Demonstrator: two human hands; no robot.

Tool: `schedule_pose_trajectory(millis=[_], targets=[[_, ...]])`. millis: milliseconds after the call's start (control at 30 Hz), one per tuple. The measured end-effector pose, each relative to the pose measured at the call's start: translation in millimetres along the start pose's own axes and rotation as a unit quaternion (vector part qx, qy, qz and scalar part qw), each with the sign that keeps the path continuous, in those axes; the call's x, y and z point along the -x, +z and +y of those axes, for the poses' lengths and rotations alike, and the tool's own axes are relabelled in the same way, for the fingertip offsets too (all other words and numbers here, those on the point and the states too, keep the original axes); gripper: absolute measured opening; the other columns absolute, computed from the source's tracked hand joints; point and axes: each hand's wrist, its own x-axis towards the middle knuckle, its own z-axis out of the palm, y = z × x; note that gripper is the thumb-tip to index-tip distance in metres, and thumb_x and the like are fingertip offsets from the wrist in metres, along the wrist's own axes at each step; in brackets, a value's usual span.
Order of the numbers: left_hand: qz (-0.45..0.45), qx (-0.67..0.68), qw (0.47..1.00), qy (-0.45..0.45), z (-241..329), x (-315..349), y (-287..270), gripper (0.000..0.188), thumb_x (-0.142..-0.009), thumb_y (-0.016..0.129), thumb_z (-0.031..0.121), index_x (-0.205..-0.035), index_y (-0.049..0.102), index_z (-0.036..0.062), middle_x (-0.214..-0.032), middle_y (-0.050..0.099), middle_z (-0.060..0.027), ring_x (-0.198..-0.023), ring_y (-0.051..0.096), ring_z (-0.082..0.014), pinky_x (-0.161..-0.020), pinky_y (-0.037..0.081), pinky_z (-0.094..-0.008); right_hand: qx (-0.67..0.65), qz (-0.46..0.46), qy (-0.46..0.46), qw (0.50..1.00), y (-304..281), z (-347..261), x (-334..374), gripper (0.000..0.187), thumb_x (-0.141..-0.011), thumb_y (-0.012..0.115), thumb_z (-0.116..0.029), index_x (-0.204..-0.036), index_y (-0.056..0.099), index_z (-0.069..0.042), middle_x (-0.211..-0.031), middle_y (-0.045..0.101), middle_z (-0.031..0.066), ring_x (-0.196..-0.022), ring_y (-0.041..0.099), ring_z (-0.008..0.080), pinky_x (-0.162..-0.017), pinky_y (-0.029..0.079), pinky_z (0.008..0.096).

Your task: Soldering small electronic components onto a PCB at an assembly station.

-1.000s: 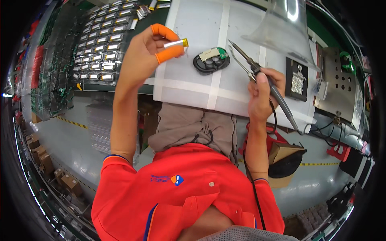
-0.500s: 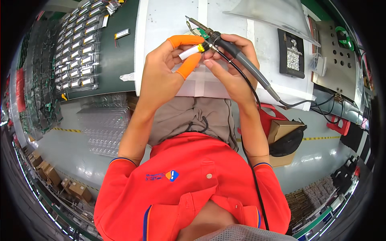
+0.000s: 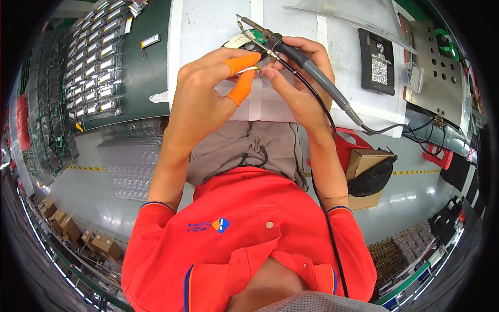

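Left grip: the bare left hand [image 3: 200,88], with orange finger covers [image 3: 242,63] on thumb and forefinger, is narrowed on a small battery cell.
Battery cell: a slim silver piece with a yellow end [image 3: 251,69], seen nearly edge-on at the left grip's fingertips, its yellow end toward the right grip.
Right grip: the right hand [image 3: 306,96] carries a soldering iron across its fingers; its thumb and a fingertip are close together beside the cell's thin wires [image 3: 264,76], and whether they pinch them I cannot tell.
Soldering iron: grey and black [image 3: 323,78], slanting past the right grip, its tip beyond both grips.
Black housing: bearing a green board [image 3: 257,36], just beyond the left grip on the bench [image 3: 202,23], partly hidden.
Loose cell: left of the left grip [image 3: 150,40].
Pellet tray: black [image 3: 367,70], right of the right grip, holding silver bits.
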Motion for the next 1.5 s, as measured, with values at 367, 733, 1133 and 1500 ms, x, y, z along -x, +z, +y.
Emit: schedule_pose_trajectory(millis=[367,733,1133,1500], targets=[[-0.08,0.243,0.954,-0.158,-0.6,6.7,0.7,0.019,-0.091,0.058,0.004,-0.107,0.059,-0.0064,-0.088,0.068,-0.0148,-0.068,0.068,-0.0178,-0.06,0.053,-0.0257,0.002,0.039,-0.034,0.999,0.4,-5.0,4.8,0.05,-0.078,0.066,0.014,-0.121,0.043,0.003,-0.097,0.056,0.0104,-0.09,0.061,0.0154,-0.082,0.054,0.0306],[0.025,0.038,0.991,-0.122,-1.4,-6.9,0.9,0.009,-0.082,0.067,0.003,-0.088,0.063,-0.0028,-0.081,0.064,-0.0107,-0.06,0.059,-0.014,-0.055,0.047,-0.0254,0.006,0.085,-0.041,0.995,-3.1,-10.0,4.1,0.039,-0.08,0.067,0.006,-0.115,0.049,0.002,-0.093,0.057,0.0081,-0.077,0.056,0.0106,-0.07,0.049,0.0247],[0.042,-0.075,0.995,-0.049,-27.7,-35.4,4.5,0.009,-0.079,0.067,0.001,-0.083,0.061,-0.0031,-0.082,0.064,-0.0116,-0.069,0.06,-0.0228,-0.061,0.046,-0.0304,-0.005,0.182,-0.037,0.983,-18.8,-2.2,-2.6,0.012,-0.085,0.058,-0.002,-0.088,0.046,-0.004,-0.072,0.049,0.0029,-0.053,0.038,0.0055,-0.046,0.03,0.0224],[0.047,-0.076,0.996,0.011,-39.0,-36.6,5.5,0.011,-0.077,0.069,-0.001,-0.08,0.059,-0.0044,-0.082,0.062,-0.0127,-0.068,0.062,-0.0266,-0.057,0.049,-0.0329,-0.03,0.167,0.024,0.985,-17.5,-5.2,-9.2,0.013,-0.085,0.058,-0.003,-0.088,0.045,-0.005,-0.071,0.05,0.0024,-0.054,0.038,0.0044,-0.046,0.029,0.0206]])
